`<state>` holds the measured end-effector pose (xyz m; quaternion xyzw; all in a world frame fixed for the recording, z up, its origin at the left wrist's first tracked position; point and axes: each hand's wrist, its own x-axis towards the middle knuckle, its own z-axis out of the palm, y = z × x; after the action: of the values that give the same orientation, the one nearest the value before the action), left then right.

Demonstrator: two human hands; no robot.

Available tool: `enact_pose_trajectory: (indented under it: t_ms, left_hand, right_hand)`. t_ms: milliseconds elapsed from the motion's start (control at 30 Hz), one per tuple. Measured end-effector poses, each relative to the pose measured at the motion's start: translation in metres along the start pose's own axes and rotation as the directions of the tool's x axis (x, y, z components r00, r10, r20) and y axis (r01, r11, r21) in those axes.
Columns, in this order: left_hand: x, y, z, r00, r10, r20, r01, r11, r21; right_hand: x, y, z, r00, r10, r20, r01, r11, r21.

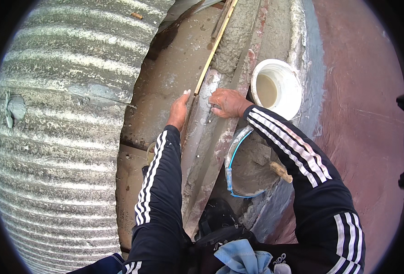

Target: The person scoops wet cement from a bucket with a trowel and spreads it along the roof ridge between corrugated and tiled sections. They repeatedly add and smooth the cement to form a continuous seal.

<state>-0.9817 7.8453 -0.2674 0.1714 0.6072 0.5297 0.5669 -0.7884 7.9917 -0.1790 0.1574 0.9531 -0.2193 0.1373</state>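
Note:
My left hand point(179, 109) rests beside the near end of a long, thin yellow-edged strip point(215, 48), fingers stretched out along its edge, not wrapped round it. To the right, my right hand point(229, 103) is closed over the wet grey mortar band point(204, 116). Its fingers are curled and hide whatever may be in them. Just right of that hand stands a white bucket point(289, 93) with murky grey-brown liquid inside. Below my right forearm, a blue-rimmed bucket point(230, 171) contains grey mortar point(250, 166), and a wooden tool handle point(281, 171) sticks out over its side.
Weathered corrugated roofing sheet point(69, 150) fills the left, with a ragged edge beside a lower muddy brown surface point(170, 59). A narrow reddish, mortar-smeared ledge point(211, 185) runs lengthwise through the middle. On the right lies a dark red surface point(362, 123) bordered by a grey-blue band point(314, 55).

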Motion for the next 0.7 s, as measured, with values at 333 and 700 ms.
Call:
enact_pose_trajectory:
  t_ms: [333, 700]
  left_hand:
    - [-0.091, 0.048, -0.024, 0.996, -0.056, 0.070, 0.041, 0.979, 0.199]
    - [-0.234, 0.098, -0.028, 0.984, 0.164, 0.064, -0.175, 0.948, 0.267]
  right_hand:
    - [-0.033, -0.047, -0.063, 0.849, 0.156, -0.505, -0.055, 0.976, 0.209]
    - [-0.238, -0.189, -0.093, 0.368, 0.682, -0.632, 0.286, 0.564, 0.775]
